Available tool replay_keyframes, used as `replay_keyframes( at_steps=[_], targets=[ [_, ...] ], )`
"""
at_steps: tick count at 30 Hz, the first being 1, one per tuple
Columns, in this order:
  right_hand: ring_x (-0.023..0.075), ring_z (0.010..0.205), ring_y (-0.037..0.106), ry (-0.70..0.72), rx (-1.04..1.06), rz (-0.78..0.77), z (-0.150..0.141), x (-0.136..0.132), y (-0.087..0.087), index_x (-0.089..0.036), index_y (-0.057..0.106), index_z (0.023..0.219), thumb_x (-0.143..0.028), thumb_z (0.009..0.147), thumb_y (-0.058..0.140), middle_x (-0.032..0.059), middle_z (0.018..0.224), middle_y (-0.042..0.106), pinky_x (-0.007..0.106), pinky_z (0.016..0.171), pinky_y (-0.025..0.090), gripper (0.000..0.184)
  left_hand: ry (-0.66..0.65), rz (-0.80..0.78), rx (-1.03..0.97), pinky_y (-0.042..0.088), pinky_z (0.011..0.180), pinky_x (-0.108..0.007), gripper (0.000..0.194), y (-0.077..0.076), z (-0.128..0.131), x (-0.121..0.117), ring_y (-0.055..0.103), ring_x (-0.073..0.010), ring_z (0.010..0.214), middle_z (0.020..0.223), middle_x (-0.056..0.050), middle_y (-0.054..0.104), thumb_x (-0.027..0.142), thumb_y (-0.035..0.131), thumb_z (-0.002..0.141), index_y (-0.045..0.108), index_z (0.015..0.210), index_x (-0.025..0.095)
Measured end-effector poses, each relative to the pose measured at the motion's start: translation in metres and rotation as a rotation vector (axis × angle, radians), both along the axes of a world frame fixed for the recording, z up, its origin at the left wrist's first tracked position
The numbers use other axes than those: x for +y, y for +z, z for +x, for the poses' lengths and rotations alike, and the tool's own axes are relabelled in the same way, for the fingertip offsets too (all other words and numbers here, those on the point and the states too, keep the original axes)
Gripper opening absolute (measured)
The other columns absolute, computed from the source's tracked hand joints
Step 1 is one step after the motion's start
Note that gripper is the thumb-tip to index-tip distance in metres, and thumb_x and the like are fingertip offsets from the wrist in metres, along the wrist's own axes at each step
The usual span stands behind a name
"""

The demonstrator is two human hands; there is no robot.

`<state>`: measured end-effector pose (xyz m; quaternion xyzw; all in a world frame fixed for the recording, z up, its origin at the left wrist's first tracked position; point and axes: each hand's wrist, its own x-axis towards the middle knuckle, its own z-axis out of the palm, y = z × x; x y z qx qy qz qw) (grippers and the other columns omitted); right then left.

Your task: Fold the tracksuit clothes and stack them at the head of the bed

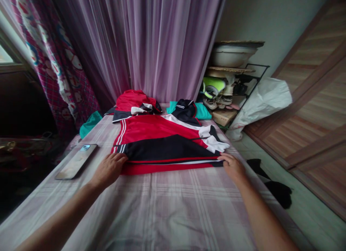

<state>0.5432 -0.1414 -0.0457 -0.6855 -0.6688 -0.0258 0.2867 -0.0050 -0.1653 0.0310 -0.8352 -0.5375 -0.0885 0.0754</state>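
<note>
While the jacket (159, 130) is lying spread on the bed (167, 207), the left hand (111, 166) is touching its near-left corner, the right hand (233, 166) its near-right; whether either is pinching cloth, cannot tell.

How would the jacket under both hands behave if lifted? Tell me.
The jacket would probably be floppy, since its white end lies crumpled. It looks light, its cloth seeming thin. Its red body looks slightly glossy, so it may slip.
</note>
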Motion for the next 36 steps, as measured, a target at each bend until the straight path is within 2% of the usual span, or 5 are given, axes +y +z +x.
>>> replay_keyframes(
  at_steps=[5,10,14,26,36],
  targets=[
    [0.0291,0.111,0.064,-0.037,-0.085,0.051,-0.030,0.002,0.033,-0.023,0.077,0.104,-0.011,0.073,0.047,0.0079,0.122,0.070,0.045,0.097,0.050,0.044,-0.012,0.040,-0.043,0.048,0.098,-0.047,0.039,0.015,0.004,0.005,0.067,-0.0271,0.106,0.118,-0.009,0.073,0.033,0.038,0.096,0.071,0.116,0.024],
    [0.0256,0.128,0.054,0.243,-0.030,0.020,-0.158,0.021,0.073,-0.019,0.061,0.135,-0.024,0.093,0.041,0.0116,0.139,0.061,0.041,0.108,0.042,0.047,0.121,0.089,-0.092,0.039,0.110,-0.052,0.047,-0.006,0.035,0.031,0.053,-0.0310,0.131,0.137,-0.013,0.062,0.042,0.037,0.098,0.063,0.130,0.020],
    [0.0257,0.145,0.034,0.473,-0.170,-0.187,-0.241,0.043,0.070,-0.026,0.047,0.147,-0.041,0.099,0.041,0.0084,0.158,0.039,0.050,0.118,0.024,0.051,0.225,0.061,-0.027,0.032,0.113,-0.060,0.051,-0.031,0.054,0.042,0.040,-0.0360,0.141,0.146,-0.012,0.055,0.049,0.044,0.095,0.058,0.136,0.023],
    [0.0267,0.142,0.039,0.058,-0.290,-0.345,-0.136,0.062,0.020,-0.025,0.045,0.148,-0.044,0.099,0.034,0.0106,0.158,0.039,0.055,0.116,0.025,0.054,0.173,-0.009,-0.074,0.029,0.117,-0.056,0.054,-0.039,0.054,0.048,0.036,-0.0315,0.145,0.151,-0.009,0.050,0.054,0.041,0.096,0.054,0.141,0.027],
    [0.0281,0.144,0.036,0.158,-0.294,-0.006,-0.195,0.056,0.039,-0.026,0.045,0.148,-0.041,0.099,0.036,0.0119,0.157,0.040,0.059,0.116,0.022,0.052,0.146,-0.051,-0.105,0.026,0.120,-0.056,0.054,-0.036,0.055,0.045,0.034,-0.0306,0.145,0.150,-0.009,0.051,0.053,0.042,0.096,0.054,0.142,0.026]
  ],
)
